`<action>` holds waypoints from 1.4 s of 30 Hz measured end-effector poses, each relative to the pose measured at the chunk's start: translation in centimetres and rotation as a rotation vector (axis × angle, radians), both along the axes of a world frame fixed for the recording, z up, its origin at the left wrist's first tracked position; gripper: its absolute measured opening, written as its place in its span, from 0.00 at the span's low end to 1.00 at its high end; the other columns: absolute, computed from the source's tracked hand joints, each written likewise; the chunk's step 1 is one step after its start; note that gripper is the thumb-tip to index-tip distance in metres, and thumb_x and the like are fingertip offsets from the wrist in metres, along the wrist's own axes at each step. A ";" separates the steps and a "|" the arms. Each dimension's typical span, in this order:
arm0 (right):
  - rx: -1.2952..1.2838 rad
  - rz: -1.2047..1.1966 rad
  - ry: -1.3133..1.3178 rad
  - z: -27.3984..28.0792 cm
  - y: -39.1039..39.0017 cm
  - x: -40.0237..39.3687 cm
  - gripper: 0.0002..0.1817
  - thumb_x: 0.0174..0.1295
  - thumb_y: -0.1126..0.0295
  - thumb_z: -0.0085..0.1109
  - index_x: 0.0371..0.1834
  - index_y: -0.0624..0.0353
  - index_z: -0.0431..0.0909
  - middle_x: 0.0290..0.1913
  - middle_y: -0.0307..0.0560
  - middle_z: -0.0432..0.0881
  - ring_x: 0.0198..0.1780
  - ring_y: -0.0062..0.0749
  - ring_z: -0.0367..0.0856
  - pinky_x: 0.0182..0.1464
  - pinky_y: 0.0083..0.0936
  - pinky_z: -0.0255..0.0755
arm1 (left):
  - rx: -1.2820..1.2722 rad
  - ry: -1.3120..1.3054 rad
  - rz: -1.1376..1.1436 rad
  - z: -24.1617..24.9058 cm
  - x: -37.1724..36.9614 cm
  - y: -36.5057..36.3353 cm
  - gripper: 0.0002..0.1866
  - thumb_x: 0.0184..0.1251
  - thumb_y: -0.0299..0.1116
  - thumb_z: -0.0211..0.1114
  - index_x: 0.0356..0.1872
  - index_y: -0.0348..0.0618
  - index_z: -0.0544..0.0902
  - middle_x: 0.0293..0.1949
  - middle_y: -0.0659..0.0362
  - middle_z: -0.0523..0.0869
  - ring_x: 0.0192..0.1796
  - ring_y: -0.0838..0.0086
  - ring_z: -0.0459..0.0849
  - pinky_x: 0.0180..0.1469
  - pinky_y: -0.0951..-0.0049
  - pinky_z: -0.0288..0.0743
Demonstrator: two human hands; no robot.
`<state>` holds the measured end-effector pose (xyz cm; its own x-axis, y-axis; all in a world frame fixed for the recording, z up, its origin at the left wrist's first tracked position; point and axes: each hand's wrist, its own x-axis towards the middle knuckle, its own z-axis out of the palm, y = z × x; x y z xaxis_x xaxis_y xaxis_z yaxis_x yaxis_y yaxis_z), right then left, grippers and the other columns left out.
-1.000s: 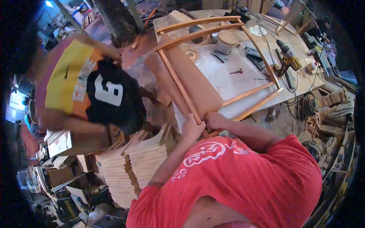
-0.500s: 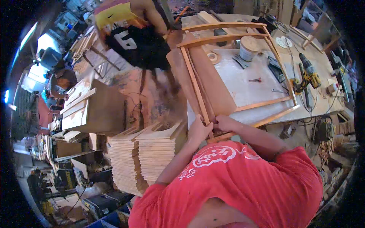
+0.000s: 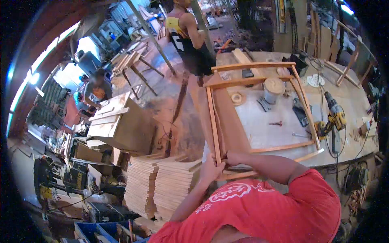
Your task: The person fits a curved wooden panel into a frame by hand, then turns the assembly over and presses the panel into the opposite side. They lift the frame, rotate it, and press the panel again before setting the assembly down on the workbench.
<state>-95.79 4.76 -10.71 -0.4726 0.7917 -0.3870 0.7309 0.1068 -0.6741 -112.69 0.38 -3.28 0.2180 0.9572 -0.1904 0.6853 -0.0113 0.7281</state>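
A light-brown wooden frame with doubled rails lies over the worktable in front of me. My left hand is closed around its near left corner, fingers wrapped on the left rail. Close beside it, my right hand is closed at the same corner, with its fingertips against the wood. What those fingertips pinch, if anything, is hidden. A brown sheet runs beneath the left rail, reaching close to both hands.
On the table are a tub, a tape roll, a yellow cordless drill and a cable. Stacked wooden pieces stand at my left. One co-worker stands beyond the table; another is at the far left.
My view has tilted up, so the table and frame appear lower. The nearer co-worker has moved away and turned sideways. Both my hands are still at the frame's corner.
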 end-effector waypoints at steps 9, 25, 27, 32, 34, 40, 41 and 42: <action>0.050 0.088 -0.086 0.9 0.6 1.5 0.36 0.55 0.33 0.48 0.13 0.58 0.76 0.11 0.44 0.73 0.15 0.32 0.74 0.22 0.31 0.69 | 0.005 -0.156 0.002 1.2 1.0 -0.7 0.25 0.55 0.33 0.66 0.51 0.37 0.66 0.31 0.53 0.84 0.32 0.72 0.85 0.33 0.72 0.78; 0.173 -0.182 0.095 2.1 2.8 2.3 0.23 0.58 0.52 0.60 0.40 0.65 0.80 0.34 0.58 0.82 0.34 0.45 0.80 0.40 0.34 0.73 | -0.039 -0.045 -0.033 0.8 0.9 0.4 0.31 0.50 0.39 0.67 0.56 0.38 0.69 0.41 0.46 0.83 0.43 0.59 0.83 0.47 0.63 0.75; 0.170 -0.317 0.239 0.7 3.5 2.6 0.23 0.58 0.52 0.61 0.39 0.65 0.80 0.33 0.58 0.82 0.35 0.47 0.80 0.41 0.35 0.73 | 0.039 -0.073 -0.030 1.9 1.2 0.1 0.28 0.54 0.34 0.66 0.54 0.31 0.68 0.34 0.47 0.84 0.35 0.63 0.84 0.40 0.66 0.77; 0.338 -0.102 -0.051 0.8 4.7 2.9 0.26 0.52 0.51 0.66 0.42 0.65 0.78 0.34 0.58 0.82 0.38 0.45 0.80 0.41 0.34 0.72 | -0.077 -0.089 -0.055 2.8 1.2 0.4 0.26 0.52 0.33 0.65 0.51 0.34 0.68 0.33 0.48 0.83 0.35 0.64 0.84 0.38 0.66 0.77; 0.244 -0.043 0.011 2.8 4.4 3.2 0.27 0.51 0.51 0.67 0.42 0.65 0.78 0.34 0.57 0.82 0.38 0.44 0.80 0.41 0.34 0.72 | -0.098 -0.107 -0.044 2.5 1.1 0.4 0.25 0.52 0.34 0.65 0.51 0.37 0.68 0.33 0.48 0.83 0.35 0.62 0.84 0.38 0.65 0.77; 0.114 -0.033 0.310 4.0 6.2 3.8 0.28 0.47 0.51 0.70 0.41 0.65 0.79 0.35 0.57 0.82 0.39 0.43 0.80 0.42 0.33 0.72 | -0.066 -0.152 -0.056 4.2 1.6 0.7 0.21 0.56 0.34 0.64 0.47 0.36 0.69 0.31 0.53 0.81 0.33 0.68 0.82 0.36 0.68 0.75; 0.148 -0.093 0.396 3.3 6.6 3.8 0.28 0.46 0.50 0.71 0.39 0.65 0.80 0.35 0.56 0.83 0.39 0.42 0.80 0.43 0.32 0.72 | -0.073 -0.163 -0.032 4.1 1.7 1.0 0.20 0.55 0.35 0.65 0.45 0.36 0.71 0.31 0.54 0.80 0.33 0.69 0.80 0.36 0.68 0.74; 0.150 -0.096 0.399 3.9 6.7 3.9 0.28 0.46 0.50 0.71 0.39 0.65 0.80 0.35 0.56 0.83 0.39 0.42 0.80 0.43 0.32 0.72 | -0.080 -0.172 -0.010 4.1 1.8 1.4 0.19 0.54 0.36 0.66 0.42 0.35 0.73 0.30 0.55 0.79 0.33 0.69 0.79 0.37 0.68 0.73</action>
